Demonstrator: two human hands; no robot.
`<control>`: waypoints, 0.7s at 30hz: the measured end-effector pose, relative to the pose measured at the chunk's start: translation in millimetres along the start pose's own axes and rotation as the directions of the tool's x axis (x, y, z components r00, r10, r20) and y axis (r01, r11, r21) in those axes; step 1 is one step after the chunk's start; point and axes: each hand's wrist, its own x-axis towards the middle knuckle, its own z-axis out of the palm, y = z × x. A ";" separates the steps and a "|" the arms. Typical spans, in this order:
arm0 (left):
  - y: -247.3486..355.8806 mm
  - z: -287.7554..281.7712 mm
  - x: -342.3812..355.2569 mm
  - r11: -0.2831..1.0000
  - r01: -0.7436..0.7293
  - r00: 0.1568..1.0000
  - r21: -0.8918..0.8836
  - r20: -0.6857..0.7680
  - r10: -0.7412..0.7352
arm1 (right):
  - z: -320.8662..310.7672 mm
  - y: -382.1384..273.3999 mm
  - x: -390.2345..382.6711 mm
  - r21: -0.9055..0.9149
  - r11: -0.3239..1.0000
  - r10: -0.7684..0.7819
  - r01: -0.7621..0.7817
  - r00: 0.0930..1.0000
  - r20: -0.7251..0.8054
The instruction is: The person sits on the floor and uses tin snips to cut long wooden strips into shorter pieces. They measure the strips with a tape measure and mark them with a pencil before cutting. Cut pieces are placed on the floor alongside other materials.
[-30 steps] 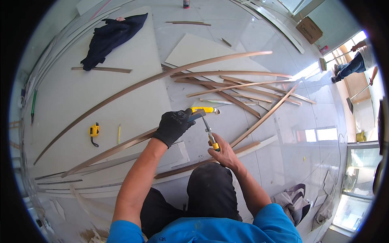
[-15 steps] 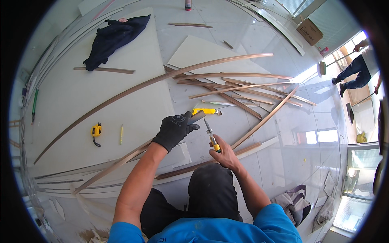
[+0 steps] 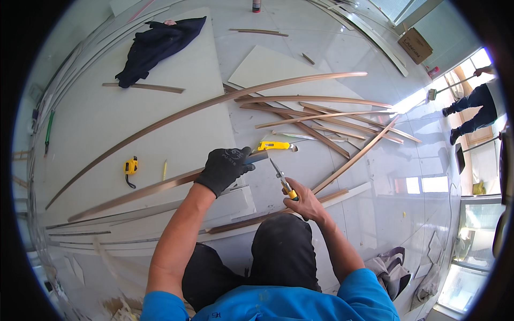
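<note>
My left hand (image 3: 223, 170), in a dark work glove, is closed round a long brown trim strip (image 3: 140, 191) near its end. The strip runs out to the left over the pale board, and its short end pokes out past my fingers. My bare right hand (image 3: 306, 202) is wrapped round yellow-handled snips (image 3: 281, 175). Their metal blades point up and left, just right of the strip's end and apart from it. A yellow hand tool (image 3: 275, 145) lies on the floor beyond my hands.
Several brown strips (image 3: 321, 99) lie crossed ahead. On the left are a tape measure (image 3: 130, 170), a pencil (image 3: 165, 169) and a dark cloth (image 3: 156, 49) on a large pale board (image 3: 176, 115). A person (image 3: 476, 107) stands with a broom (image 3: 432, 94) at the far right.
The strip in my left hand has swung, its far left end moving forward and outward. My right hand with the snips has shifted slightly right and nearer to me.
</note>
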 end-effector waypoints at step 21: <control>-10.0 -26.5 -0.9 0.998 0.000 0.995 -0.067 0.100 0.007 | -16.8 -19.2 9.7 0.004 1.000 0.001 -0.002 0.986 0.165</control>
